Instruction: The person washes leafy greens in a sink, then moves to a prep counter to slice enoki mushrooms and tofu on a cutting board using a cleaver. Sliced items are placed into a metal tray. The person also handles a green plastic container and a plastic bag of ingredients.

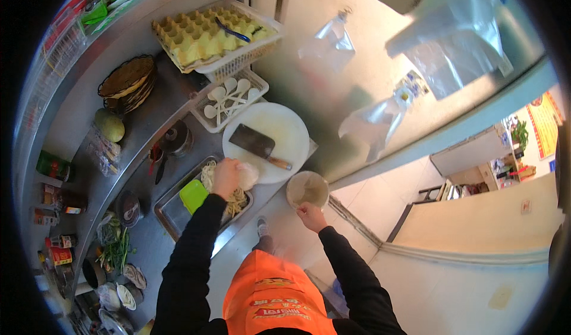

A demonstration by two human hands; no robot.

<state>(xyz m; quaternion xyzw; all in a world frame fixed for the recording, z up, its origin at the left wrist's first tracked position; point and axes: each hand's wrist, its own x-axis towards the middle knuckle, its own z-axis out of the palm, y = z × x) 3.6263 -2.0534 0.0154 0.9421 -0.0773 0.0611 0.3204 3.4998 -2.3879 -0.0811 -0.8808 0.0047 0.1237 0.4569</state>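
Observation:
My left hand (226,178) is over the noodles (237,203) in a metal tray (167,219), touching or close to a clear plastic bag (248,176) at the edge of the round white cutting board (294,129). Its fingertips are partly hidden, so its grip is unclear. A green plastic scoop or container (193,196) lies in the tray beside the wrist. With my right hand (311,216) I pinch the near rim of a round, pale translucent bowl (308,190) held over the floor beside the counter. A cleaver (253,141) with a wooden handle rests on the board.
Behind the board stand a white basket of spoons (232,97) and a basket bearing egg trays (196,36). Lidded pot (175,138), green vegetables (117,250) and jars are at the left. A metal shelf edge (134,161) curves above the counter. Plastic bags (379,121) hang on the wall.

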